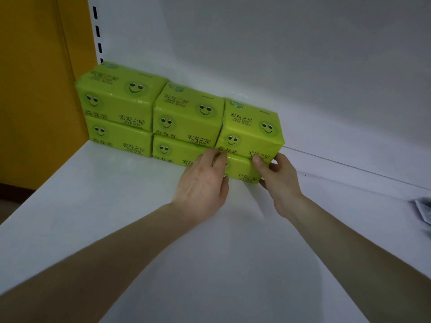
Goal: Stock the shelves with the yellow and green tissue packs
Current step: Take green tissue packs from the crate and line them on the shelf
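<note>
Six green tissue packs [186, 117] stand in three stacks of two on the white shelf [116, 206], in a row starting just beside the yellow panel [35, 101]. I hold the stack farthest from that panel. My left hand [203, 180] curls round its bottom pack [242, 171] at the end nearer the panel, and my right hand [279, 180] grips the far end, thumb on the front. The top pack [251, 129] sits slightly askew.

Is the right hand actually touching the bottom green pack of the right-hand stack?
Touching. The head view shows the right hand with its thumb pressed on the front of the bottom right pack and its fingers curled round the pack's end.
</note>
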A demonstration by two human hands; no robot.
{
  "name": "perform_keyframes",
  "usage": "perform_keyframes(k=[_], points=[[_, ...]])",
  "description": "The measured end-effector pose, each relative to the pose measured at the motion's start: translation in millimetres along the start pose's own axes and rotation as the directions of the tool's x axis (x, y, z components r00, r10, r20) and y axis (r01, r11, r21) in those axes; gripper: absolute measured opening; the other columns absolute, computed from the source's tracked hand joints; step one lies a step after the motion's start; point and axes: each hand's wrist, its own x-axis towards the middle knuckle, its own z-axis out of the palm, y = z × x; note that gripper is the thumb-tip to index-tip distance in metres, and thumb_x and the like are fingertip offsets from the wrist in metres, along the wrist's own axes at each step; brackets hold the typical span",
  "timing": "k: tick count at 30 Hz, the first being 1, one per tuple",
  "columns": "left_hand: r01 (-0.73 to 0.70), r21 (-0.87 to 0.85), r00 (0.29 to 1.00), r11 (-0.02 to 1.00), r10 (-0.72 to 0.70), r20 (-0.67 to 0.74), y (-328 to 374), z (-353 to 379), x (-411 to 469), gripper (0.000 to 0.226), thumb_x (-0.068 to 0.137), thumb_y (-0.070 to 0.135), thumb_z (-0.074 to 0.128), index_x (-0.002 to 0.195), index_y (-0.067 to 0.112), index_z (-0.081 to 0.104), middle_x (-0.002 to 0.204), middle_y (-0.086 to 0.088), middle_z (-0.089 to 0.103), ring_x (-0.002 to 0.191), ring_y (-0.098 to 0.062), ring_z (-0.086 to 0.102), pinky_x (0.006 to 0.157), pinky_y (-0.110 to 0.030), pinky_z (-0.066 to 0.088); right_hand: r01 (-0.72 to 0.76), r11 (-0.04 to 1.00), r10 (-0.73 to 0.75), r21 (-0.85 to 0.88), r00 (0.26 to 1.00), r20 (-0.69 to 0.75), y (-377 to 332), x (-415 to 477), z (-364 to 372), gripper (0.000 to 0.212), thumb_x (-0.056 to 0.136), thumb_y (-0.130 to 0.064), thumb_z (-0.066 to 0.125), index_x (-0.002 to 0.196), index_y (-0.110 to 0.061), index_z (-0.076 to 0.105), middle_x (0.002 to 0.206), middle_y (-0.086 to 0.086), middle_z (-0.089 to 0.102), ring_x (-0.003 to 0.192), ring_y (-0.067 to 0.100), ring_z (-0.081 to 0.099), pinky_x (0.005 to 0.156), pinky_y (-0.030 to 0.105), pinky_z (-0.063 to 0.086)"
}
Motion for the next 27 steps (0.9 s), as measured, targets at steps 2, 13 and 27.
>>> perform_keyframes(k=[2, 13, 27], points=[[-0.015, 0.001, 1.0, 1.0, 0.015, 0.01, -1, -1, -2, 0.049, 0.076, 0.025, 0.037, 0.107, -0.006, 0.061, 0.1, -0.022, 0.063, 0.077, -0.036, 0.066, 0.059, -0.038, 0.057, 0.031, 0.999, -0.031, -0.024, 0.999, 0.019, 4, 0, 1, 0.034, 0.088, -0.02, 0.062, 0.119, -0.021, 0.048, 0.11, -0.001, 0.057, 0.103, 0.018, 0.055, 0.086, 0.03, 0.045], [0.006, -0.065, 0.999, 0.998, -0.004, 0.042, 4, -14, -15, 0.046, 0.089, 0.01, 0.053, 0.132, -0.004, 0.045, 0.133, -0.02, 0.045, 0.115, -0.035, 0.051, 0.095, -0.038, 0.044, -0.099, 0.986, 0.093, -0.131, 0.994, -0.049, 6, -19, 4, 0.059, 0.09, -0.022, 0.06, 0.142, -0.011, 0.032, 0.118, 0.0, 0.05, 0.102, 0.016, 0.051, 0.088, 0.026, 0.042], [0.316, -0.307, 0.861, 0.898, -0.407, -0.306, -37, -134, -162, 0.034, 0.085, 0.018, 0.046, 0.111, 0.007, 0.064, 0.106, -0.007, 0.065, 0.1, -0.021, 0.06, 0.081, -0.017, 0.04, -0.031, 0.963, -0.101, 0.267, 0.879, 0.467, -64, -202, 138, 0.012, 0.091, -0.007, 0.055, 0.086, -0.013, 0.064, 0.086, 0.003, 0.067, 0.085, 0.014, 0.065, 0.084, 0.03, 0.055]])
